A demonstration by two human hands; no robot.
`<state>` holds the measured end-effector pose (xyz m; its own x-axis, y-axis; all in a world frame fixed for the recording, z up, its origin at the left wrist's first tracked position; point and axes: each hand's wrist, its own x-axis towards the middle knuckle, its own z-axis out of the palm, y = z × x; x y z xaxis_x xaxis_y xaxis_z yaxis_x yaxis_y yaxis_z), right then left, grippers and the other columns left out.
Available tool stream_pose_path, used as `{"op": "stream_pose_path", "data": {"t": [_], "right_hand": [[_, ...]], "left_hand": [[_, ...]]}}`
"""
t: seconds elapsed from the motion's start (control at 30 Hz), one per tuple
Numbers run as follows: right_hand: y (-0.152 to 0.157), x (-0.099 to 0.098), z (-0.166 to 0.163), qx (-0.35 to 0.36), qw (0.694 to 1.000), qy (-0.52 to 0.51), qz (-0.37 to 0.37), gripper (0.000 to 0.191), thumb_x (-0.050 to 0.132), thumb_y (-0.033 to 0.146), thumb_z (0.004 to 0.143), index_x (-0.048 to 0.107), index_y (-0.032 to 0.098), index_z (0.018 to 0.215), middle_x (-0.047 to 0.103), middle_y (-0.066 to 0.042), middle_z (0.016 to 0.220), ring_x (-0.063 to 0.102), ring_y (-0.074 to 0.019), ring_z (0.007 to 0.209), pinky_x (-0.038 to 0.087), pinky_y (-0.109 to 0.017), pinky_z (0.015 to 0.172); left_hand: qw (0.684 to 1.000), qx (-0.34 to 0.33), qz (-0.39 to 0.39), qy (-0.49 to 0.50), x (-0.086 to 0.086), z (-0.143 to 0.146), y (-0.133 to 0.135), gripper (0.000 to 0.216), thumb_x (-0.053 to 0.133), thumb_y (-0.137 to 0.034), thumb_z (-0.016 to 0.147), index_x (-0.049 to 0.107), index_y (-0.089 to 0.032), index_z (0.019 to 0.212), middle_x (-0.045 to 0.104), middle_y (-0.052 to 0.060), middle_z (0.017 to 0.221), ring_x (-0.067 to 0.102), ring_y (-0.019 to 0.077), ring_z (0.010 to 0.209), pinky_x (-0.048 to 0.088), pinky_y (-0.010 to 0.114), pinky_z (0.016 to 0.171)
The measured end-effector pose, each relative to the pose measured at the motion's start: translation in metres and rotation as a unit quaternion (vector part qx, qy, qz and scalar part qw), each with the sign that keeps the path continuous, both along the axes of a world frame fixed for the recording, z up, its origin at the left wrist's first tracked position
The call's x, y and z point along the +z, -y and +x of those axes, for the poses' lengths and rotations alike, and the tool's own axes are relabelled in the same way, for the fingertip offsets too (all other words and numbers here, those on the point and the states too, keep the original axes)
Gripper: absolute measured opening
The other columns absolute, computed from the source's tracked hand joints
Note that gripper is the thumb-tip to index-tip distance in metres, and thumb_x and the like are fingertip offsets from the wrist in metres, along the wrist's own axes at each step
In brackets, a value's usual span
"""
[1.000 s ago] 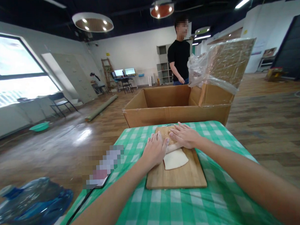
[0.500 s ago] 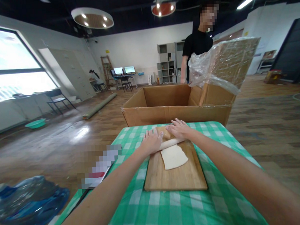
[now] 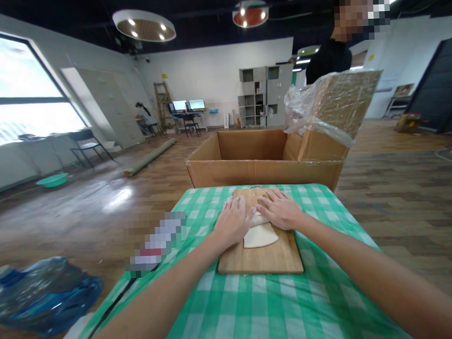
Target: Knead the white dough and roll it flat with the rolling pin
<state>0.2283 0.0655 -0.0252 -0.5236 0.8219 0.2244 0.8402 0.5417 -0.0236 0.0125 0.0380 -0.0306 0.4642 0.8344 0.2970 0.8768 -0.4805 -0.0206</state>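
A flat sheet of pale dough [image 3: 260,237] lies on a wooden cutting board [image 3: 258,264]. Across its far part rests a light-coloured rolling pin [image 3: 258,220], its ends covered by my hands. My left hand [image 3: 233,220] lies over the pin's left end with fingers stretched forward. Over the right end, my right hand [image 3: 282,209] is flat, its fingers extended and slightly spread toward the far left. Neither hand wraps round the pin. Both thumbs come close together near the pin's middle.
Under the board is a table with a green checked cloth [image 3: 232,314]. A pixelated flat item [image 3: 159,240] lies at its left edge. Beyond stands a large cardboard box [image 3: 263,172] with plastic wrap [image 3: 301,103]. A person [image 3: 329,60] is behind it. A blue water jug [image 3: 44,297] is at lower left.
Both hands and the rolling pin have come toward me, and the pin now covers more of the dough's far part. The person behind the box has moved right.
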Motion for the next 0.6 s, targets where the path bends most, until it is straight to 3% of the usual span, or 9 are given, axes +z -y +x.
{"op": "stream_pose_path", "data": {"t": [0.1, 0.23, 0.37, 0.5, 0.6], "right_hand": [[0.027, 0.0, 0.005, -0.018, 1.0, -0.012, -0.01, 0.076, 0.016, 0.064, 0.102, 0.044, 0.013, 0.151, 0.038, -0.016, 0.159, 0.023, -0.0328, 0.151, 0.02, -0.051, 0.119], [0.065, -0.004, 0.013, -0.001, 1.0, -0.018, -0.007, 0.083, 0.025, 0.067, 0.099, 0.04, 0.004, 0.151, 0.036, -0.024, 0.158, 0.024, -0.0366, 0.15, 0.023, -0.054, 0.119], [0.094, -0.012, 0.019, 0.015, 0.998, -0.046, 0.028, 0.053, 0.034, 0.047, 0.103, 0.056, 0.012, 0.135, 0.043, -0.02, 0.154, 0.029, -0.036, 0.148, 0.029, -0.057, 0.115], [0.107, -0.017, 0.026, 0.044, 0.996, -0.064, 0.043, 0.03, 0.046, 0.03, 0.1, 0.059, 0.017, 0.125, 0.057, -0.014, 0.142, 0.044, -0.0322, 0.139, 0.038, -0.051, 0.111], [0.111, -0.017, 0.037, 0.045, 0.996, -0.06, 0.047, 0.019, 0.052, 0.028, 0.098, 0.06, 0.02, 0.112, 0.065, -0.013, 0.123, 0.059, -0.0321, 0.118, 0.048, -0.049, 0.099]], "left_hand": [[1.0, 0.0, -0.014, 0.021, 0.003, 0.003, 0.02, 0.051, 0.027, -0.042, 0.104, 0.049, -0.012, 0.139, 0.05, 0.021, 0.147, 0.041, 0.0323, 0.141, 0.028, 0.055, 0.117], [0.991, -0.052, -0.076, 0.095, 0.006, -0.004, 0.031, 0.051, 0.021, -0.038, 0.105, 0.049, -0.014, 0.139, 0.048, 0.017, 0.151, 0.039, 0.0264, 0.144, 0.03, 0.049, 0.118], [0.954, -0.004, -0.172, 0.246, 0.024, -0.014, 0.014, 0.049, 0.021, -0.034, 0.103, 0.051, -0.015, 0.138, 0.055, 0.014, 0.146, 0.053, 0.0226, 0.132, 0.042, 0.041, 0.109], [0.95, 0.019, -0.21, 0.23, 0.041, -0.013, -0.009, 0.037, 0.046, -0.037, 0.092, 0.065, -0.015, 0.115, 0.072, 0.011, 0.116, 0.065, 0.0247, 0.104, 0.051, 0.036, 0.09], [0.946, 0.015, -0.26, 0.192, 0.038, -0.004, -0.017, 0.028, 0.069, -0.039, 0.073, 0.071, -0.018, 0.091, 0.073, 0.003, 0.083, 0.066, 0.023, 0.08, 0.049, 0.03, 0.071]]}}
